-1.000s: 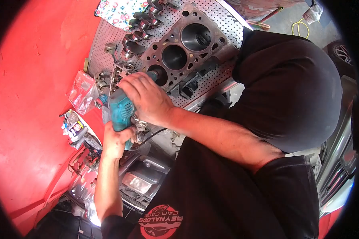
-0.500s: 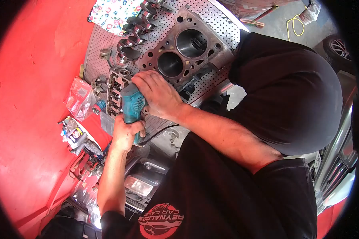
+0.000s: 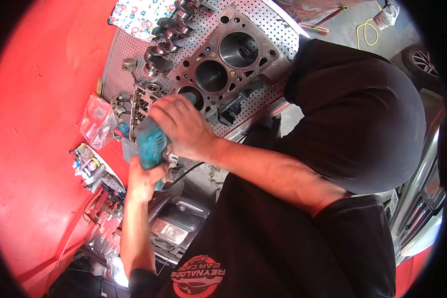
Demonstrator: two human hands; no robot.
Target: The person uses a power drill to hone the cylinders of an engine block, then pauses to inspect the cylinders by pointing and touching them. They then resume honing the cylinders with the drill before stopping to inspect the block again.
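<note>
My left hand [image 3: 143, 180] is wrapped round the handle of a corded teal power drill [image 3: 152, 143]. From the other side, my right hand [image 3: 186, 126] clasps the top of the same drill, its fingers curled over the body. Just beyond lies an engine block [image 3: 251, 77] with large round bores. The drill and my right hand overlap its near corner, partly covering one bore [image 3: 192, 94]. Beside the drill sits a cylinder head [image 3: 139, 107], its near part hidden by the drill. A black cord [image 3: 186, 171] trails from the handle.
A crankshaft [image 3: 165, 43] and a flowered cloth [image 3: 140, 19] rest on the perforated metal tabletop [image 3: 121, 64]. Nearby are a piston with rod [image 3: 129, 64] and a clear plastic bag [image 3: 97, 121]. A black cap-like rounded shape [image 3: 367, 114] fills the right side.
The drill and both my hands have shifted down and left, and the drill is more tilted. More of the near bore now shows. Both hands keep their hold.
</note>
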